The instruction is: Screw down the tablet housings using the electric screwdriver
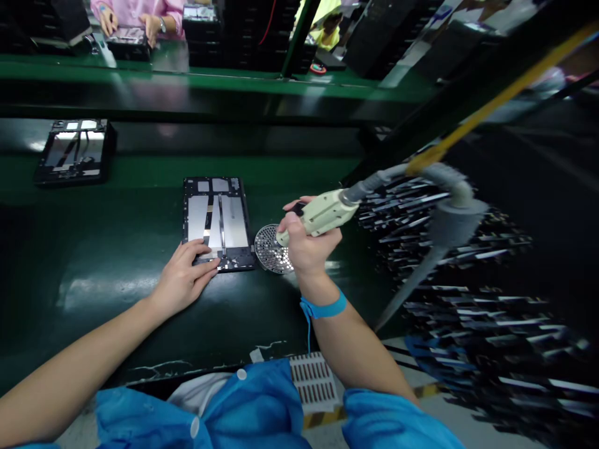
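Observation:
An opened tablet (216, 219) lies back-side up on the green bench, its metal plates and black frame showing. My left hand (183, 276) rests flat on its near left corner, fingers spread on the frame. My right hand (304, 244) grips a cream electric screwdriver (322, 212) whose grey cable (449, 181) rises to the right. The tool's tip points down at a round perforated metal screw dish (270, 249) just right of the tablet. A blue wrist strap (324, 307) circles my right wrist.
A second opened tablet (75, 151) sits on the conveyor at far left. Across the line a person in pink (140, 15) handles another device. Dark racks of stacked parts (472, 280) fill the right side. A white vented grille (314, 379) lies at the bench's near edge.

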{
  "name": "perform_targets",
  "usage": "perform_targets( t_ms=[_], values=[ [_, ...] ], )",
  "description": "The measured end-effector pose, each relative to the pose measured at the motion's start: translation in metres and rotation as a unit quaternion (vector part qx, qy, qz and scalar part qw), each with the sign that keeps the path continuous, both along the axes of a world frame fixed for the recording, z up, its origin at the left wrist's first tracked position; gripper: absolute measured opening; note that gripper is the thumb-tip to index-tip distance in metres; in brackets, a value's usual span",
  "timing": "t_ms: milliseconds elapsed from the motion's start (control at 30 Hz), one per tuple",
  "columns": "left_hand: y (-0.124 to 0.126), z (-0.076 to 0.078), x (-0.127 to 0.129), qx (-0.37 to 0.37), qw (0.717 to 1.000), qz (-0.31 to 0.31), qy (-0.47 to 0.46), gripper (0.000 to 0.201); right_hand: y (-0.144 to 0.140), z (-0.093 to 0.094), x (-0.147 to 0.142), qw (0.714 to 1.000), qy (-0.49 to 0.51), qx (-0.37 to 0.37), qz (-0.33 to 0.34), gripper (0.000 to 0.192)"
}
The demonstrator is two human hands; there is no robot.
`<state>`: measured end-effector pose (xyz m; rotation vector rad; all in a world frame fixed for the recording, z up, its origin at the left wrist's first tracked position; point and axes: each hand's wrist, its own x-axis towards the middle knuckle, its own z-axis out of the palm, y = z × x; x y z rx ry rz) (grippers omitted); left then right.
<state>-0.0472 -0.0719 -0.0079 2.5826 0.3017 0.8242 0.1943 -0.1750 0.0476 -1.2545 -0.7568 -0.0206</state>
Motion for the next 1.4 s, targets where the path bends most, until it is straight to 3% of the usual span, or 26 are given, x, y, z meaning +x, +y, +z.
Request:
perform_targets(
  t_ms=[167, 333, 500, 800, 1067, 1133, 1267, 1400],
  values=[
    [-0.001, -0.001, 0.003, -0.008, 1.000, 0.005, 0.009, 0.019, -0.001, 0.027, -0.039, 0.996, 0.007, 0.040, 0.077, 0.023],
    [-0.002, -0.003, 0.003, -0.008, 1.000, 0.012, 0.007, 0.019, 0.009, 0.020, -0.080, 0.980, 0.035, 0.018, 0.195, 0.027],
    [-0.003, -0.001, 0.004, -0.005, 1.000, 0.011, 0.011, 0.020, 0.016, 0.007, -0.085, 0.978, 0.046, -0.005, 0.202, 0.027],
    [-0.004, 0.000, 0.003, -0.008, 1.000, 0.010, 0.023, 0.019, 0.011, 0.001, -0.085, 0.972, 0.029, -0.047, 0.228, 0.030],
    [-0.001, -0.001, 0.000, 0.002, 1.000, -0.006, 0.008, 0.019, 0.009, 0.010, -0.081, 0.978, -0.002, -0.044, 0.204, 0.023],
    [-0.001, -0.002, 0.000, -0.001, 1.000, -0.004, 0.007, 0.020, 0.006, 0.014, -0.064, 0.987, 0.002, -0.016, 0.161, 0.023],
    [-0.002, -0.002, 0.000, -0.010, 1.000, 0.004, 0.023, 0.020, 0.007, 0.011, -0.013, 0.999, -0.011, 0.036, 0.006, 0.023],
    [-0.002, -0.002, -0.002, -0.010, 0.999, 0.007, 0.031, 0.021, 0.010, -0.003, 0.017, 1.000, -0.003, -0.003, -0.025, 0.026]
  ],
)
